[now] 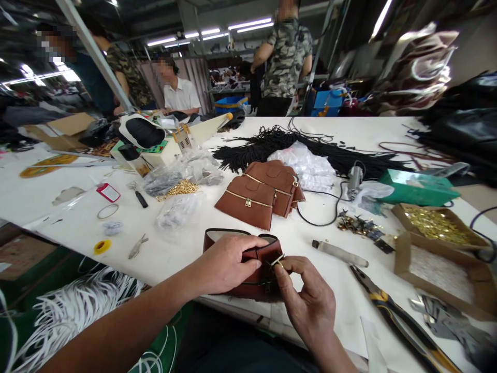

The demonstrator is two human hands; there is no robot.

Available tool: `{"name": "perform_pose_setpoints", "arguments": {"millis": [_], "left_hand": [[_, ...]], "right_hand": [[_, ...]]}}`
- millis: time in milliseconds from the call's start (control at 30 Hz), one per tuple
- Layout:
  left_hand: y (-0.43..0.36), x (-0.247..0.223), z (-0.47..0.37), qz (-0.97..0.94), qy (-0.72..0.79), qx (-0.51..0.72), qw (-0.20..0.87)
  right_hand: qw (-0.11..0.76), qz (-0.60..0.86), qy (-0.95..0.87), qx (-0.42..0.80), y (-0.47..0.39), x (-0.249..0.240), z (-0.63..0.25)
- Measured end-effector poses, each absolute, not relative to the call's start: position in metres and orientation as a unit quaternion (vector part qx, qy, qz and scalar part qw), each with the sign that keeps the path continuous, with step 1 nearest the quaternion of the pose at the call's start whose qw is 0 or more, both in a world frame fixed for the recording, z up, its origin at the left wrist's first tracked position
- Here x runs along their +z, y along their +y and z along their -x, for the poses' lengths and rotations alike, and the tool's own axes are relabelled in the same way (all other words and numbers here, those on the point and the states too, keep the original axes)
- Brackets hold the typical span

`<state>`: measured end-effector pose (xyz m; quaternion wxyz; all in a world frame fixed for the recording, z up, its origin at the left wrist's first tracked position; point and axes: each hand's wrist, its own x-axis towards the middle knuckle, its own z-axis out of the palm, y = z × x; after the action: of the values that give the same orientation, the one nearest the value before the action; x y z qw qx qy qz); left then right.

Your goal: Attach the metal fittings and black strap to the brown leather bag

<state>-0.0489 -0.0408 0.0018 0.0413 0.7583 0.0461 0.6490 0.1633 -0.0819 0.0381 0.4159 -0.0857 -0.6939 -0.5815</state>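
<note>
A brown leather bag piece (pixel 236 290) with dark edging and a pale lining stands at the table's front edge. My left hand (pixel 229 261) grips its upper side, with fingers over the rim and the thumb on the outside. Close by, my right hand (pixel 308 295) pinches a small gold-coloured metal fitting (pixel 277 259) between thumb and forefinger, against the right side of the bag piece. Exactly how the fitting meets the leather cannot be made out. Behind lie stacked brown leather pieces (pixel 248 202) with gold zips.
Pliers (pixel 384 300), a grey-handled tool (pixel 341 253) and cardboard trays of small fittings (pixel 438 228) lie to the right. Black cords (pixel 264 145) and plastic bags (pixel 303 163) are farther back. At left are yellow tape (pixel 102 246) and small snips (pixel 137 246). Several people work beyond.
</note>
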Motion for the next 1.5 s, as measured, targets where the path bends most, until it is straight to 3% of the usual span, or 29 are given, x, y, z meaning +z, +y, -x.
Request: {"name": "perform_pose_setpoints", "arguments": {"millis": [300, 467, 667, 900, 1500], "left_hand": [[-0.045, -0.004, 0.050, -0.778, 0.073, 0.624, -0.005], [-0.043, -0.004, 0.050, -0.794, 0.061, 0.604, -0.011], [-0.047, -0.005, 0.048, -0.796, 0.037, 0.601, 0.058], [-0.046, -0.004, 0.049, -0.823, 0.017, 0.552, 0.137], [-0.052, -0.008, 0.033, -0.763, 0.076, 0.636, 0.080]], "right_hand": [[0.386, 0.132, -0.727, -0.553, -0.109, 0.039, -0.160], [0.400, 0.200, -0.768, -0.459, -0.111, 0.039, -0.161], [0.485, 0.229, -0.749, -0.389, -0.098, 0.031, -0.170], [0.478, 0.264, -0.804, -0.236, -0.101, 0.038, -0.174], [0.466, 0.217, -0.783, -0.351, -0.102, 0.032, -0.168]]}}
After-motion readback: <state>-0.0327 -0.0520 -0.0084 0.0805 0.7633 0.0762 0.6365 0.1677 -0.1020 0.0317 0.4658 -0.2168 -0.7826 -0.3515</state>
